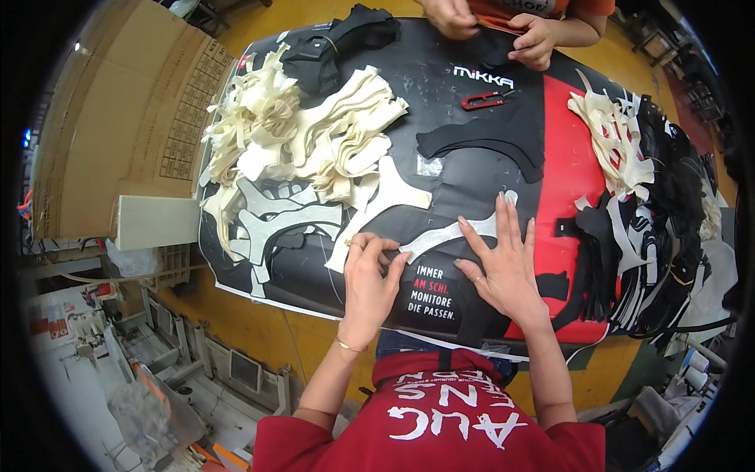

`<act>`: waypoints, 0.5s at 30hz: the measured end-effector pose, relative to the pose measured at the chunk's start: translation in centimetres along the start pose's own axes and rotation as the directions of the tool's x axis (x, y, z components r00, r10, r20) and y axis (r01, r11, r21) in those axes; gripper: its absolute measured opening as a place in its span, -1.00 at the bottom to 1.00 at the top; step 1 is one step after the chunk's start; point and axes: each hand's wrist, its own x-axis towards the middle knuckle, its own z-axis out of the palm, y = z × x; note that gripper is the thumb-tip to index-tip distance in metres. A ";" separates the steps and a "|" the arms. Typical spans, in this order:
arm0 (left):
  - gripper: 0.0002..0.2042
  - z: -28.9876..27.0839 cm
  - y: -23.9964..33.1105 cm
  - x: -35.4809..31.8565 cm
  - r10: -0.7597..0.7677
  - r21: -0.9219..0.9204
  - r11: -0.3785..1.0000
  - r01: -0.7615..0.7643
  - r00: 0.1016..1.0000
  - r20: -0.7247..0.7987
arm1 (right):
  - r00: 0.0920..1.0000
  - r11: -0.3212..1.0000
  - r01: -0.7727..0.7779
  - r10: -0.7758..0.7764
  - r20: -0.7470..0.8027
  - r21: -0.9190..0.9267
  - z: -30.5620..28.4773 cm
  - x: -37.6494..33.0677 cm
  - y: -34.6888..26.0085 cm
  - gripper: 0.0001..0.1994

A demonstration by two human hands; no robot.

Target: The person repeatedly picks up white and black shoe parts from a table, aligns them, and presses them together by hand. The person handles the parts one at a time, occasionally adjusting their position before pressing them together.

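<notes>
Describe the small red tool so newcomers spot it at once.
Find the table cover. On its black part, left of the red band, just beyond the overlapping black pieces, lies the small red tool. Its colour sets it apart from them.

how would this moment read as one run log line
left grip: at left end of grey strip | right grip: spread over strip | beyond: black pieces, red snips | left: cream pile

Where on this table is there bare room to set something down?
Mostly bare patches: the black surface between the cream pile and red snips; the red strip between the black pieces and right-hand cream strips. Both side edges are crowded.
</notes>
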 end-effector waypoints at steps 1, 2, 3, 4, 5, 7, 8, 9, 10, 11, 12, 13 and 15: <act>-0.90 0.2 -0.1 -0.1 -0.002 0.000 1.000 0.002 1.000 -0.025 | 1.000 1.000 0.002 -0.002 0.002 0.004 0.0 0.0 0.0 -0.40; -0.89 0.4 -0.3 0.0 0.024 0.022 0.999 -0.023 0.999 -0.023 | 1.000 1.000 0.004 -0.004 0.004 0.006 0.0 -0.1 0.1 -0.40; -0.89 0.5 -0.5 0.0 0.048 0.042 0.998 -0.047 0.999 -0.022 | 1.000 1.000 0.003 -0.003 0.006 0.004 0.0 -0.1 0.1 -0.40; -0.89 0.5 -0.7 0.1 0.082 0.061 0.995 -0.080 0.996 -0.035 | 1.000 1.000 0.004 -0.004 0.008 0.002 0.0 -0.1 0.1 -0.40; -0.89 0.6 -0.9 0.1 0.080 0.052 0.996 -0.079 0.997 -0.022 | 1.000 1.000 0.005 -0.005 0.010 0.000 0.0 -0.1 0.1 -0.40; -0.89 0.8 -1.1 0.1 0.097 0.036 0.995 -0.096 0.995 -0.025 | 1.000 1.000 0.011 -0.011 0.004 -0.008 0.0 0.0 0.1 -0.40; -0.89 0.8 -1.1 0.1 0.118 0.053 0.992 -0.116 0.993 -0.031 | 1.000 1.000 0.006 -0.006 0.015 -0.009 -0.1 0.0 0.0 -0.40; -0.90 0.9 -1.1 0.1 0.137 0.070 0.988 -0.135 0.990 -0.035 | 1.000 1.000 0.015 -0.015 0.003 -0.006 -0.2 0.0 -0.1 -0.39; -0.90 0.9 -1.1 0.2 0.157 0.077 0.985 -0.153 0.987 -0.041 | 1.000 1.000 0.018 -0.018 0.003 -0.001 -0.4 0.1 -0.3 -0.39; -0.90 0.9 -1.1 0.2 0.158 0.087 0.984 -0.155 0.987 -0.029 | 0.999 1.000 -0.016 0.017 0.052 -0.016 -0.7 0.0 -0.4 -0.38; -0.90 0.9 -1.0 0.2 0.160 0.087 0.984 -0.158 0.987 -0.018 | 1.000 1.000 0.004 -0.004 -0.031 0.010 -0.9 -0.1 -0.7 -0.39; -0.90 0.8 -1.0 0.3 0.162 0.075 0.984 -0.160 0.987 -0.014 | 0.998 1.000 -0.010 0.011 -0.066 0.016 -1.2 -0.2 -1.2 -0.40; -0.89 0.5 -1.0 0.5 0.159 0.072 0.984 -0.161 0.987 0.032 | 0.993 0.999 0.033 -0.034 -0.116 -0.008 -1.6 -0.8 -2.2 -0.44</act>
